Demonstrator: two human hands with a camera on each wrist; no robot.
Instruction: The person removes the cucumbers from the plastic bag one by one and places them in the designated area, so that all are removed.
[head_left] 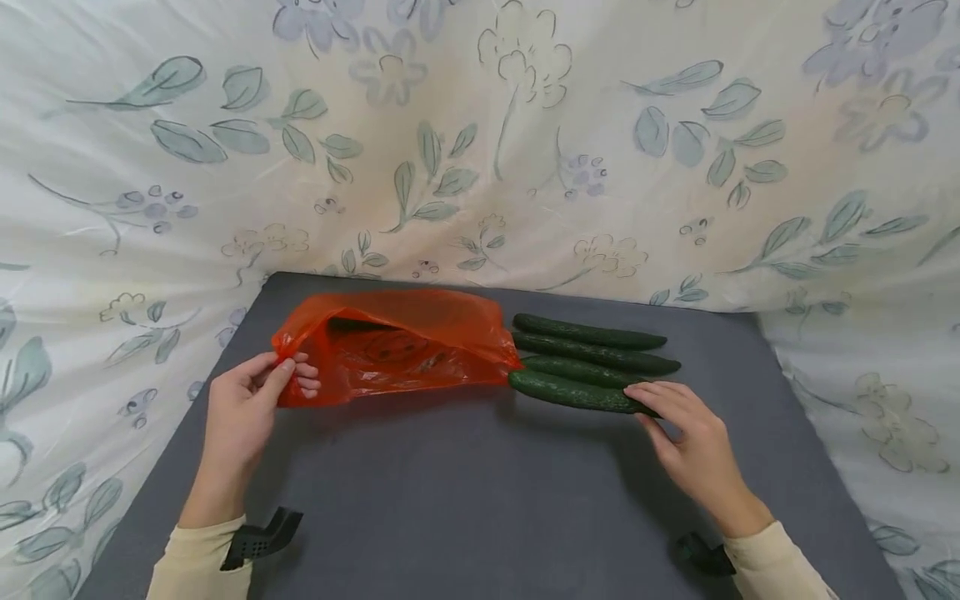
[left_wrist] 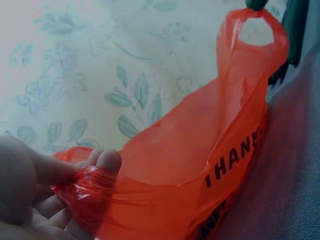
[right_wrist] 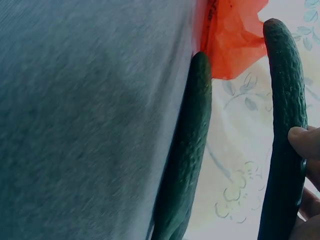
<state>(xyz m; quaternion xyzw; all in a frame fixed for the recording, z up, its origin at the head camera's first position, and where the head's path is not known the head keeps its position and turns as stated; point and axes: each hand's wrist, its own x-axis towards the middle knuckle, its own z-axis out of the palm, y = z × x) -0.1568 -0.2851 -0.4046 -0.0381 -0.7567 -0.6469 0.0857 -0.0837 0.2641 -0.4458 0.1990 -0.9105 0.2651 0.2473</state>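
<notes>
A red plastic bag lies on its side, mouth open toward me, with dark printing. My left hand pinches its gathered left edge between thumb and fingers. Just inside the mouth, part of a dark green cucumber shows. With thumb and fingers my right hand grips the right end of another cucumber, raised off the table in the right wrist view. Its far tip is by the bag's right-hand handle loop. Behind it several more cucumbers lie side by side, right of the bag.
Under everything is a dark grey table. A pale cloth with flowers and leaves hangs behind the table and along both sides. Black straps sit at both sleeve cuffs.
</notes>
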